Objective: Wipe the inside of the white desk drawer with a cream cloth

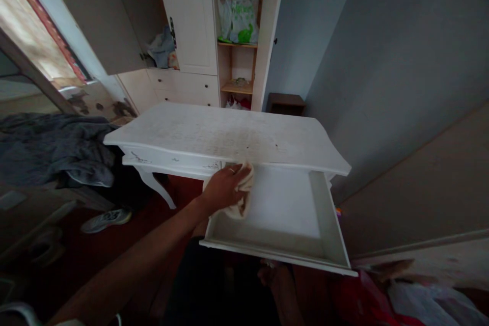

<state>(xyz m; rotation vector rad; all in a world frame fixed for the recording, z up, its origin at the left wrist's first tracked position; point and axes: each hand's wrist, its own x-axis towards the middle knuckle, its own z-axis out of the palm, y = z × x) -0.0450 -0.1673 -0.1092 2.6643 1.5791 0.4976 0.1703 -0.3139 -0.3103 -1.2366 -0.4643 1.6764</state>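
Note:
My left hand point(225, 188) is closed on a cream cloth point(246, 183). It presses the cloth against the left inner side of a white drawer point(294, 204). The drawer is pulled well out of a white table point(191, 125) with curved legs; its bottom is bare. Below the middle of the drawer's front, my right hand point(273, 275) has its fingers curled round a small pale drawer knob point(271, 264). Deep shadow covers much of that hand. Dark smudges mark the tabletop near its middle.
Behind the table stands a white wardrobe point(194, 15) with a plastic bag point(242, 18) on a shelf. Grey clothes point(76, 145) are heaped at left, above a shoe point(107, 220). Red and white bags point(367, 298) lie at lower right. A grey wall point(401, 86) bounds the right side.

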